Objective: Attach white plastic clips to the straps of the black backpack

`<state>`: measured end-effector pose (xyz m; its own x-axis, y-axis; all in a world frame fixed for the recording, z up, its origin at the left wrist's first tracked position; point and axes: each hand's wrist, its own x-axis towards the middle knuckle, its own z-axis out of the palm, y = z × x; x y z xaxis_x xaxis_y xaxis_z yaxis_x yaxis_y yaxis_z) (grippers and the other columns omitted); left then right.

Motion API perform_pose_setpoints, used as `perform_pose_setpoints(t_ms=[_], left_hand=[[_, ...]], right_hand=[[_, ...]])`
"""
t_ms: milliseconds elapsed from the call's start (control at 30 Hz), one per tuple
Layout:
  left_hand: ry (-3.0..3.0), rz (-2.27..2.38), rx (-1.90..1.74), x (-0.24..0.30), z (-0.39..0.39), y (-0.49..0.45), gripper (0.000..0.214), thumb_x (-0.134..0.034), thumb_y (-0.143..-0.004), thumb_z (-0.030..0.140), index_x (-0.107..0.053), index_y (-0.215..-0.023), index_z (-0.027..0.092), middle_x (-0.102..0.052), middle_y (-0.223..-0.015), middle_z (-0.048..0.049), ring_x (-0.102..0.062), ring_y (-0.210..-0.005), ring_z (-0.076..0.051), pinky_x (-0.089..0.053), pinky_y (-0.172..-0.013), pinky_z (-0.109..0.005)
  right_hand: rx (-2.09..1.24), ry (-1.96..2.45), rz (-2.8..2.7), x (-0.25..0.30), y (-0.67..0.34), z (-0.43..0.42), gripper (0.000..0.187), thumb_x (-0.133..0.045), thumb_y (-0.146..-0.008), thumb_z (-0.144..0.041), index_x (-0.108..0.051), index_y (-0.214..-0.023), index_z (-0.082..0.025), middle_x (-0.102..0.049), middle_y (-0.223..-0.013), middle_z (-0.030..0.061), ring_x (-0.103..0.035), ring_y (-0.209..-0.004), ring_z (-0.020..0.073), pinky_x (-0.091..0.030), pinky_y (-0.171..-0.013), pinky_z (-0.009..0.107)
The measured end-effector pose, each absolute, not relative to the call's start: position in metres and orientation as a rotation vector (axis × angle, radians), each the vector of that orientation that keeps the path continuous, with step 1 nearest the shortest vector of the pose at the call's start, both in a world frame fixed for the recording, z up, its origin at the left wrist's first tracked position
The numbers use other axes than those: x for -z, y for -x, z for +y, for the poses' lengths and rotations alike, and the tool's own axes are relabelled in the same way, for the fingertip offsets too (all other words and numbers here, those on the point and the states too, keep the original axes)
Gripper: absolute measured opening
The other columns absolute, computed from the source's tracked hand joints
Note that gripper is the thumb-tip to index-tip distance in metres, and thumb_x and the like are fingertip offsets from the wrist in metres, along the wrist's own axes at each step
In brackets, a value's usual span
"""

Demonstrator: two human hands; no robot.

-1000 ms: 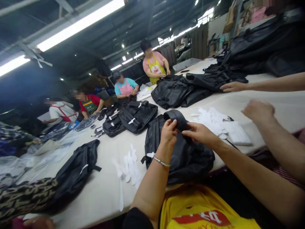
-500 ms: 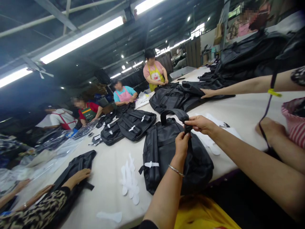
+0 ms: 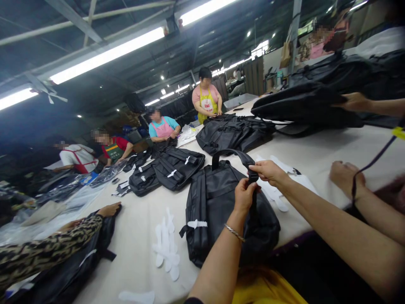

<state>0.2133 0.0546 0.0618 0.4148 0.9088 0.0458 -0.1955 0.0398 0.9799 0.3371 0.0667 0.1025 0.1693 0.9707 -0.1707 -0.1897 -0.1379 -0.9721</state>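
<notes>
A black backpack (image 3: 223, 190) lies on the table in front of me, straps upward. One shoulder strap (image 3: 238, 154) arches up from its top. My right hand (image 3: 269, 172) pinches this strap near the buckle at its end. Just below and to the left, my left hand (image 3: 244, 196), with a braided bracelet at the wrist, grips the strap's lower part by the buckle; its fingers partly hide what they hold. The pack's other strap lies flat, with a white paper strip (image 3: 196, 224) wrapped round it.
White paper strips (image 3: 166, 245) lie left of the pack, more (image 3: 280, 202) to its right. Black backpacks (image 3: 179, 166) rest farther along the table (image 3: 136, 236). A co-worker's leopard-print sleeve (image 3: 53, 245) reaches in at left; at right another co-worker's hand (image 3: 356, 103) holds a black bag.
The co-worker at right has lifted a black bag off the pile. At left, the leopard-sleeved arm has shifted over its bag. My hands stay on the strap, almost unmoved.
</notes>
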Motion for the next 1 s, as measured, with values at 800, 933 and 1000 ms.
perform_pose_setpoints(t_ms=[800, 933, 1000], left_hand=[[-1.021, 1.098, -0.98, -0.065, -0.018, -0.196, 0.037, -0.043, -0.074, 0.044, -0.057, -0.085, 0.012, -0.056, -0.073, -0.0096, -0.051, -0.065, -0.015, -0.041, -0.063, -0.028], [-0.424, 0.79, -0.748, -0.056, -0.004, -0.203, 0.059, -0.031, -0.074, 0.058, -0.057, -0.075, 0.005, -0.054, -0.063, -0.0103, -0.049, -0.054, -0.011, -0.039, -0.051, -0.022], [-0.309, 0.822, -0.715, -0.052, 0.007, -0.204, 0.054, -0.033, -0.076, 0.053, -0.057, -0.07, 0.005, -0.053, -0.061, -0.0102, -0.051, -0.056, -0.011, -0.039, -0.05, -0.02]], right_hand=[[-1.147, 1.283, -0.719, -0.078, -0.32, 0.03, 0.031, -0.069, -0.054, -0.036, -0.052, -0.07, -0.017, -0.046, -0.049, -0.0054, -0.03, -0.035, 0.0013, -0.02, -0.031, 0.015], [-1.197, 1.196, -0.709, -0.065, -0.307, 0.017, 0.033, -0.071, -0.05, -0.035, -0.051, -0.068, -0.016, -0.048, -0.053, -0.0049, -0.044, -0.044, 0.0054, -0.034, -0.041, 0.018], [-1.243, 1.174, -0.755, -0.059, -0.304, 0.01, 0.033, -0.07, -0.052, -0.037, -0.051, -0.069, -0.016, -0.048, -0.053, -0.005, -0.043, -0.044, 0.0056, -0.034, -0.041, 0.018]])
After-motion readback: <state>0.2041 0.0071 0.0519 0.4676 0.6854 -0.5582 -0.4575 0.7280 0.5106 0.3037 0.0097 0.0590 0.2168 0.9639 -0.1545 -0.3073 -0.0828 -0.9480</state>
